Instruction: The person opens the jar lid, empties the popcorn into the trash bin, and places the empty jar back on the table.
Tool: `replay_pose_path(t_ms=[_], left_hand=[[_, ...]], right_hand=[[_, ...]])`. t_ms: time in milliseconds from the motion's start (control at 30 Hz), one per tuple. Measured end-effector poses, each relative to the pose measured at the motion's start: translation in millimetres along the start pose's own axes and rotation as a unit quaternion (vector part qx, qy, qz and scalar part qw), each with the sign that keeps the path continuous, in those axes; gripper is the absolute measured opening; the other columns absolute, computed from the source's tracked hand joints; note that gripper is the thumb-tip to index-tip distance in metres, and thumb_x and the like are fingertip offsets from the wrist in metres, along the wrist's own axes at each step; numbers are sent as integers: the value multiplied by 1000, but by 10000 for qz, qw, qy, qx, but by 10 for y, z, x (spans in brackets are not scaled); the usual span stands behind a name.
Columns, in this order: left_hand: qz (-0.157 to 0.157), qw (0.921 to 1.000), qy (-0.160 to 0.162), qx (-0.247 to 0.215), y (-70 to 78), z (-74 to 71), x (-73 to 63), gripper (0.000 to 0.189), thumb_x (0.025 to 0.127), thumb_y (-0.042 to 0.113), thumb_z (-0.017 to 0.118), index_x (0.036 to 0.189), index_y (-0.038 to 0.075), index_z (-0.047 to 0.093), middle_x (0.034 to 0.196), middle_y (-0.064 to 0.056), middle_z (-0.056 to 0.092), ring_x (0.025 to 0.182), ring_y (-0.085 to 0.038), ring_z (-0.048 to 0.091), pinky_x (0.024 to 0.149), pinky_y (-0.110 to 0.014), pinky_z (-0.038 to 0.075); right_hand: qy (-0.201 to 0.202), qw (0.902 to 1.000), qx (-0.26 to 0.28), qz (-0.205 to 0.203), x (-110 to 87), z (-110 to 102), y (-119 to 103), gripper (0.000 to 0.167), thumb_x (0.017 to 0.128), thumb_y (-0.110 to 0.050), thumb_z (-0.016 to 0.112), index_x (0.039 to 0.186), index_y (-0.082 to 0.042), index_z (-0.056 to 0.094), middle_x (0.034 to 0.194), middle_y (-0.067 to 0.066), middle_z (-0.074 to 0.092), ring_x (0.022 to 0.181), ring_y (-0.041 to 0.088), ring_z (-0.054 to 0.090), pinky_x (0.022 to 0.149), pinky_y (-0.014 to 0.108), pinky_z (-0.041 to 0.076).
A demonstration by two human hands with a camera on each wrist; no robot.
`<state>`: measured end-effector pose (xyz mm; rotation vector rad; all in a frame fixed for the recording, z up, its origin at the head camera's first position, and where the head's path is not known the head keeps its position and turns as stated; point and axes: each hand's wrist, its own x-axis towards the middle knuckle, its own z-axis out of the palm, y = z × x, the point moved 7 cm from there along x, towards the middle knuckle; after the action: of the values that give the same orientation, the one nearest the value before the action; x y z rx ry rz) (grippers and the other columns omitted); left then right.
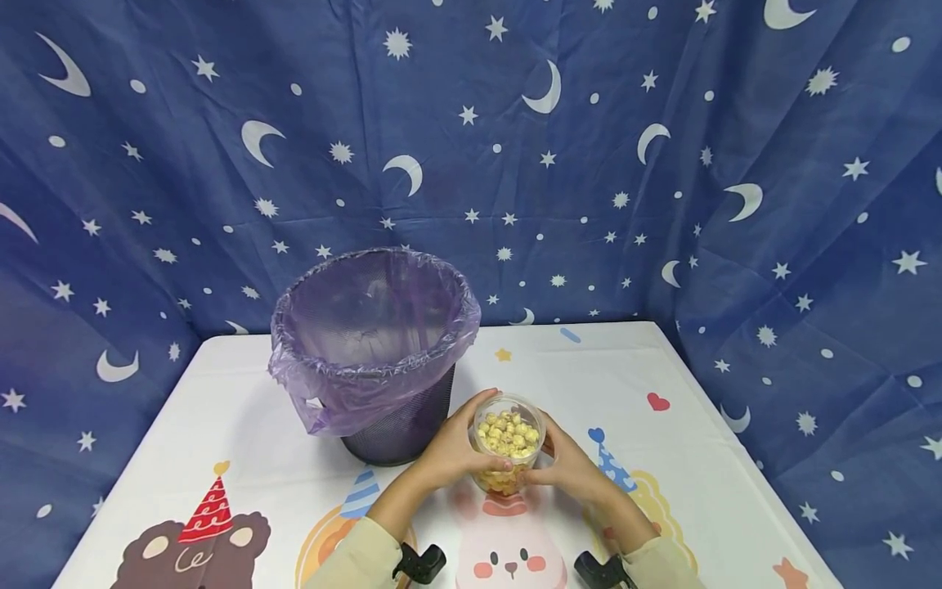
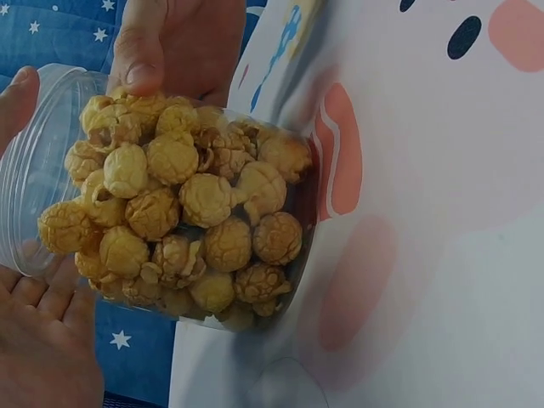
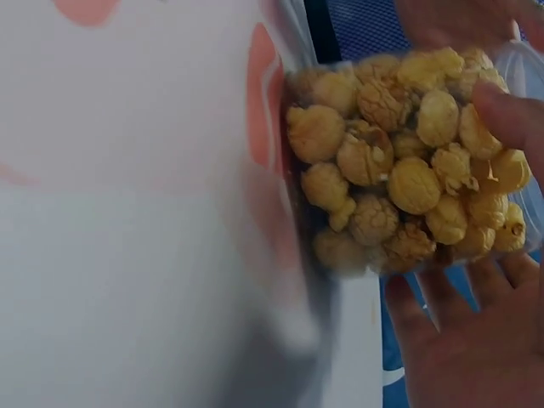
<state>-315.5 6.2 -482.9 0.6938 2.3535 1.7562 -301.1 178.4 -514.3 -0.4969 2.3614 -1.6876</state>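
Note:
A clear plastic jar (image 1: pixel 482 477) filled with round yellow popcorn (image 1: pixel 508 435) stands upright between both hands, without a lid over its mouth. My left hand (image 1: pixel 456 448) grips it from the left, thumb across the front and fingers round the far side near the rim. From the right, my right hand (image 1: pixel 572 468) holds the same jar, its thumb (image 2: pixel 140 64) pressed on the wall. In the right wrist view, the jar's popcorn (image 3: pixel 414 183) shows through the wall, and the jar's bottom is right at the tablecloth (image 3: pixel 127 280).
Left of the jar and behind it stands a black mesh trash bin (image 1: pixel 397 421), lined with a purple plastic bag (image 1: pixel 368 401) folded over its rim. The white tablecloth (image 1: pixel 589 368) has printed cartoon animals. A blue curtain (image 1: pixel 471 188) with moons and stars hangs around the table.

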Motion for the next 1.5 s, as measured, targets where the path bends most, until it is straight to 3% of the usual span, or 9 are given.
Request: replay_pose_path(t_ms=[200, 367, 500, 633, 733, 833, 1067, 1300, 1500], left_hand=[[16, 10000, 36, -25, 26, -6, 5, 104, 63, 26, 93, 151, 21, 36, 151, -5, 44, 139, -28, 41, 115, -50, 31], [30, 10000, 45, -67, 28, -11, 3, 103, 64, 24, 93, 150, 20, 37, 151, -7, 44, 138, -34, 41, 114, -51, 31], [2, 10000, 60, -26, 21, -13, -2, 104, 63, 25, 93, 151, 20, 37, 150, -8, 45, 136, -35, 43, 113, -52, 32], [-47, 9999, 43, 86, 16, -9, 1, 105, 62, 28, 93, 151, 21, 36, 149, -8, 46, 136, -34, 44, 112, -52, 32], [-66, 9999, 42, 120, 19, -12, 6, 104, 62, 27, 93, 150, 22, 37, 149, -7, 46, 136, -33, 43, 113, -51, 32], [-66, 9999, 38, 139, 23, -18, 5, 104, 62, 26, 93, 150, 21, 37, 149, -7, 46, 137, -33, 43, 113, -51, 32], [-1, 9997, 51, 254, 43, -28, 2, 105, 63, 29, 94, 151, 20, 37, 150, -7, 46, 136, -28, 44, 113, -51, 33], [-15, 9993, 77, 359, 60, -25, 14, 105, 62, 28, 94, 150, 22, 37, 151, -6, 44, 137, -26, 42, 114, -50, 33], [-17, 9994, 81, 336, 67, -23, 8, 106, 62, 28, 94, 151, 21, 36, 151, -6, 44, 138, -26, 42, 114, -50, 32]], right_hand=[[891, 9958, -157, 103, -85, 46, -6, 99, 69, -15, 89, 151, -21, 33, 149, 9, 43, 135, 35, 42, 111, 59, 33], [1527, 9869, -514, -15, -155, 135, -36, 97, 70, -13, 89, 149, -14, 31, 146, 13, 42, 131, 36, 44, 108, 56, 39], [1264, 9912, -402, 16, -149, 147, -43, 109, 69, -17, 90, 154, -16, 22, 153, 17, 32, 138, 40, 37, 112, 58, 32], [497, 9985, -200, 104, -82, 57, -29, 117, 68, -18, 91, 158, -23, 15, 161, 14, 21, 146, 41, 21, 116, 64, 15], [-17, 9997, -126, 207, -27, -1, -9, 110, 71, -18, 88, 157, -25, 20, 161, 9, 25, 147, 39, 22, 116, 64, 13], [-193, 9996, -63, 215, 2, -24, 7, 102, 72, -17, 86, 155, -22, 27, 158, 8, 32, 146, 37, 28, 117, 61, 18], [324, 9995, -2, -45, -30, 2, 10, 96, 71, -12, 86, 152, -18, 33, 153, 12, 39, 141, 36, 36, 115, 58, 28], [986, 9948, -120, 205, -105, 43, 28, 97, 69, -13, 89, 148, -18, 34, 150, 12, 42, 136, 35, 41, 113, 57, 33], [1296, 9911, -228, 183, -136, 78, 14, 99, 67, -16, 91, 147, -14, 33, 145, 10, 45, 134, 32, 43, 112, 55, 34]])
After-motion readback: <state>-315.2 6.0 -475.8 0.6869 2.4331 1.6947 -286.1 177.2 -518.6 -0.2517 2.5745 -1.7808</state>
